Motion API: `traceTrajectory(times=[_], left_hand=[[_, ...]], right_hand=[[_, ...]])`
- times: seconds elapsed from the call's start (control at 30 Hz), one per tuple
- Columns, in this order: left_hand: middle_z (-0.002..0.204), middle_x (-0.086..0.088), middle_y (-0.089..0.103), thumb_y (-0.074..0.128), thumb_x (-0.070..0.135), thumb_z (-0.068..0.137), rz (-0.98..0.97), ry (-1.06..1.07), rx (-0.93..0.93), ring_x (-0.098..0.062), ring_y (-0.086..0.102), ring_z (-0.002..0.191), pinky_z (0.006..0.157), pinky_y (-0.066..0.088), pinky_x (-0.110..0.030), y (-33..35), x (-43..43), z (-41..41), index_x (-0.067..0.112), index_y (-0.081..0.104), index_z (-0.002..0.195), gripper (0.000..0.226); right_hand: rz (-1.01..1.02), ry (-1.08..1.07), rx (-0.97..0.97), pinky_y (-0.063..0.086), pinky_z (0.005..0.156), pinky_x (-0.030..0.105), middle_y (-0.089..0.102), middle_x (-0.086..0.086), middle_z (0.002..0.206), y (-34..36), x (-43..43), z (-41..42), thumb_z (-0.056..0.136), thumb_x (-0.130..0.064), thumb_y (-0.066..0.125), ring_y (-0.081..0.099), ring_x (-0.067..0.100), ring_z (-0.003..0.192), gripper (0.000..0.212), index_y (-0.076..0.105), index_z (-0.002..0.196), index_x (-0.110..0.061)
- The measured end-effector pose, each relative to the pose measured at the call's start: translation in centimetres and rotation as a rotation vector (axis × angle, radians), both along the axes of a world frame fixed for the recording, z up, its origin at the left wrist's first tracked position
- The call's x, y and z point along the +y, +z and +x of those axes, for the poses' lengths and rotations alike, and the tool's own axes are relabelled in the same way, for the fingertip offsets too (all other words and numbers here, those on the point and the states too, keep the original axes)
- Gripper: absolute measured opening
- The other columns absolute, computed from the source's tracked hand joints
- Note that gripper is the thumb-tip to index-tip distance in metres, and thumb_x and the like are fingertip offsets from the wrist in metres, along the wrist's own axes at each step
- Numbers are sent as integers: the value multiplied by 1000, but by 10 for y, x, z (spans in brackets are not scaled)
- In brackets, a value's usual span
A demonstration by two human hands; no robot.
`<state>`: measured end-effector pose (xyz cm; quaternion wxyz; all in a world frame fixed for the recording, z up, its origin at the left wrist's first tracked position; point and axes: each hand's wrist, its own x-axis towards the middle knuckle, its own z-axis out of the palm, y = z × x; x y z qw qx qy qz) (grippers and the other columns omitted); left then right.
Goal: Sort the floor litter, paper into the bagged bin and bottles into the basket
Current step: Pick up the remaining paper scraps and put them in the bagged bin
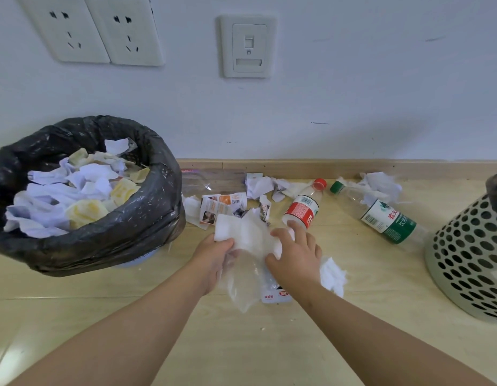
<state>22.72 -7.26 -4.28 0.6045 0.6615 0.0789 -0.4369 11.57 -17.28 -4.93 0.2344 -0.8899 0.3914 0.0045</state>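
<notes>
Right now the left hand (213, 254) pinches the left edge of a white tissue sheet (243, 232), held just above the floor, while the right hand (294, 254) curls over its right edge. The bagged bin (130, 227) stands leftward, nearer the left hand.

The bin bag (124, 218) is thin black plastic, glossy and creased. The paper (74, 190) inside it is crumpled and matt. Right of the bag, the tissue (241, 232) is soft, matt white paper over a cloudy clear plastic wrapper (244, 282). The red-capped bottle (303, 207) and the green-capped bottle (381, 215) are clear plastic with glossy labels. The perforated basket (464, 260) looks matt. The floor (241, 344) is smooth, pale and wood-grained.
</notes>
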Motion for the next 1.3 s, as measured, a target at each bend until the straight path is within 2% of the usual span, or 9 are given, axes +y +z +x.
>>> traceTrajectory(times=[0.17,0.3,0.4,0.53,0.7,0.87,0.93,1.07,1.3], left_hand=[[86,-7,63,45,9,98,-11,27,9,-20,58,73,71,47,-35,0,-4,1,9,57,110,17],[104,-11,65,45,14,98,-74,-22,98,-25,63,84,74,50,-37,1,-5,0,8,52,125,28],[108,-16,65,45,15,98,-132,-120,129,-29,64,85,67,52,-34,6,-5,-5,9,51,127,30],[94,-10,65,47,14,98,-123,-168,131,-26,63,77,65,51,-37,3,-2,-7,19,51,120,23],[90,-7,63,48,8,97,42,-46,19,-23,59,73,62,51,-35,-10,0,-6,15,52,112,18],[97,-7,61,49,8,94,166,21,-132,-24,58,78,67,48,-32,-21,7,4,15,52,113,20],[103,-9,61,49,8,93,194,4,-155,-26,58,82,67,48,-33,-25,9,5,15,52,113,21],[101,-11,61,50,8,93,220,-50,-178,-27,58,83,73,48,-35,-28,8,3,14,54,109,18],[97,-10,59,50,9,90,336,-203,-296,-26,53,83,70,42,-30,-34,13,0,13,53,99,10]], right_hand=[[146,108,-80,14,111,34,33,-11,147,4,8,4,83,-47,42,21,15,138,53,41,135,-35],[448,141,-116,42,90,28,56,-7,117,3,16,5,89,-32,56,54,14,104,50,38,136,-31],[489,55,-188,42,62,21,57,-9,89,2,17,6,90,-19,51,53,9,73,22,51,110,-29],[498,57,-242,36,60,15,51,-14,71,3,15,3,90,-13,51,46,0,66,15,58,97,-24],[628,-37,-253,47,75,27,63,-2,89,2,7,-10,91,-14,50,53,13,81,25,62,111,-22],[36,-140,203,33,102,38,24,-3,150,-13,-31,-36,87,-19,52,31,25,131,55,36,138,-35],[104,-153,376,38,97,39,11,-2,153,-21,-37,-49,87,-14,52,27,27,132,65,26,140,-41],[131,-81,393,46,84,32,35,2,136,-33,-38,-63,87,2,38,36,25,122,59,39,136,-31],[-120,5,329,15,113,41,15,1,154,-20,-22,-37,87,-23,47,17,28,139,42,47,129,-29]])
